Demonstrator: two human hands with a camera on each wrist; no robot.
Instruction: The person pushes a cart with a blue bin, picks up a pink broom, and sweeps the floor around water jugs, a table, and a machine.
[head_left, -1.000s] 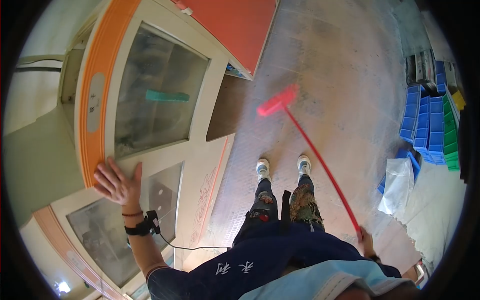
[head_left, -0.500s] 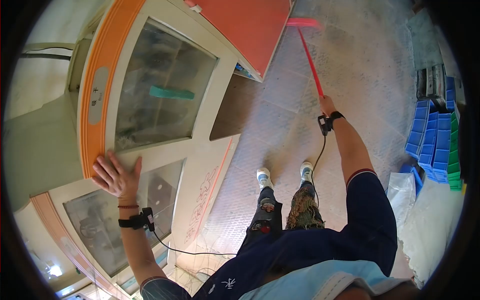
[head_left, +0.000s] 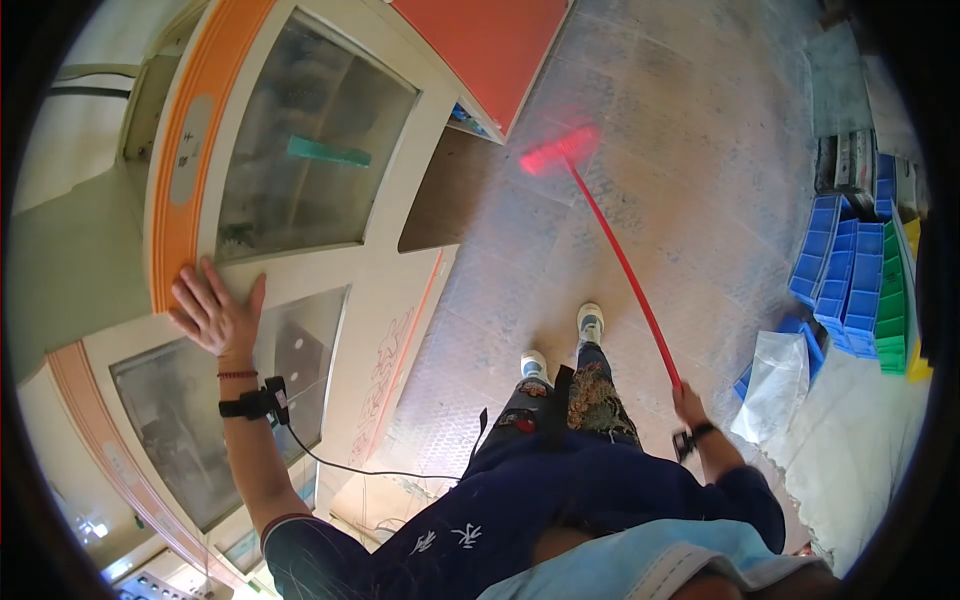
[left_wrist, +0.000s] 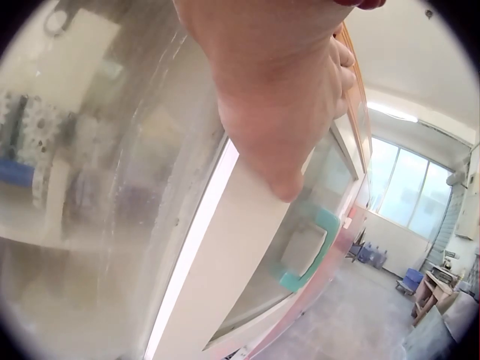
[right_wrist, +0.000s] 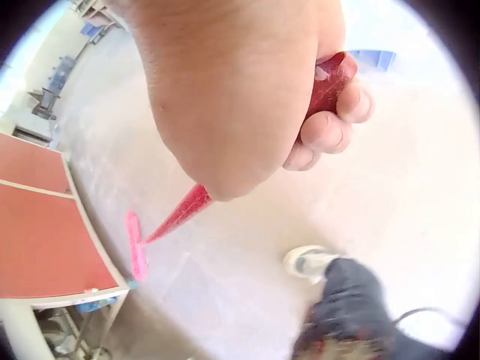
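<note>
Person standing by a glass-fronted cabinet (head_left: 400, 270), holding a red broom (head_left: 612, 245) on a tiled floor (head_left: 700, 130)
Floor is carrying everything; cabinet, cream with an orange edge, is standing on the person's left. Stacked blue bins (head_left: 845, 265) are sitting well off to the right. Broom is slanting from the right hand (head_left: 690, 405) to its blurred head, which is lying on the floor ahead of the shoes (head_left: 590, 325), near the cabinet's orange door (head_left: 480, 50). Left hand (head_left: 215, 315) is pressing flat on the cabinet frame, fingers straight and spread. Right-hand fingers are clenching round the handle's upper end
</note>
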